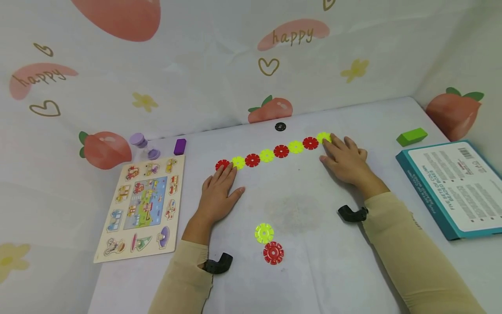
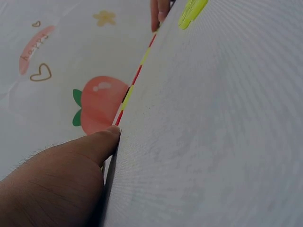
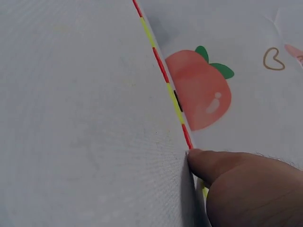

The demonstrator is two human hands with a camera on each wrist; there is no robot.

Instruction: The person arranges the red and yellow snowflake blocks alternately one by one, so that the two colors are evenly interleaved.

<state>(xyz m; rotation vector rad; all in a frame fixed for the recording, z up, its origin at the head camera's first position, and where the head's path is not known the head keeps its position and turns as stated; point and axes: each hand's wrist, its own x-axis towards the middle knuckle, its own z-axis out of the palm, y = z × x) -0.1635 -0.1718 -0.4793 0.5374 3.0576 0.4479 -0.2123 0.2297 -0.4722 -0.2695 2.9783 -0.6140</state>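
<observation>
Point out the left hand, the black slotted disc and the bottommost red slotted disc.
Left hand [image 1: 216, 199], head view: back.
Black slotted disc [image 1: 280, 127], head view: middle.
Bottommost red slotted disc [image 1: 273, 253], head view: middle.

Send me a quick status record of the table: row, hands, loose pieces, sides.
Disc row: eight, red and yellow alternating
Left hand: fingertips at red end
Right hand: fingertips at yellow end
Loose, nearer the person: yellow disc, red disc
Beyond row: black disc
Left side: puzzle board
Right side: teal-edged box

Tan sleeves, lightly creased; black, curved wrist devices.
</observation>
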